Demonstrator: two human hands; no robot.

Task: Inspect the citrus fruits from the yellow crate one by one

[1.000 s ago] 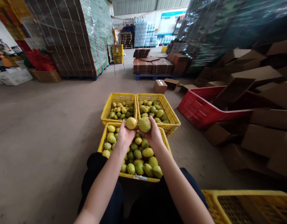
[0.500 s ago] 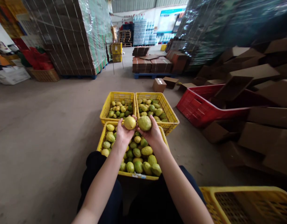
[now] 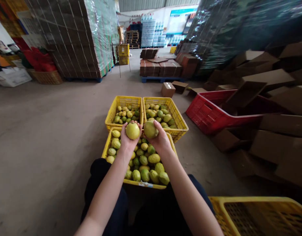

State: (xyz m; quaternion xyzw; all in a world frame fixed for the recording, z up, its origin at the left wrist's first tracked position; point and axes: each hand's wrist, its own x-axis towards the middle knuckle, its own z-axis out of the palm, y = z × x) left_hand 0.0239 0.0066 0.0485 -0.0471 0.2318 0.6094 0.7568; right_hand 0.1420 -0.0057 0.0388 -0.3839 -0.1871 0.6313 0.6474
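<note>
My left hand [image 3: 128,139] is closed round a yellow-green lemon [image 3: 133,131], its round end turned up toward me. In my right hand [image 3: 160,137] sits a greener lemon [image 3: 150,129], held from its right side by thumb and fingers. Both hands are side by side above the near yellow crate [image 3: 106,144], and the two fruits are a little apart. Many yellow and green lemons [image 3: 154,159] fill that crate, partly hidden by my hands and forearms.
Behind the near crate stand a left yellow crate [image 3: 111,108] and a right yellow crate [image 3: 178,121], both with lemons. A red crate [image 3: 202,113] and loose cardboard boxes [image 3: 276,141] lie to the right. Another yellow crate [image 3: 239,200] is at lower right, close to my leg.
Both lemons have been turned in my hands, so other sides of them show. The left hand has shifted slightly left. The crates stay where they were.
</note>
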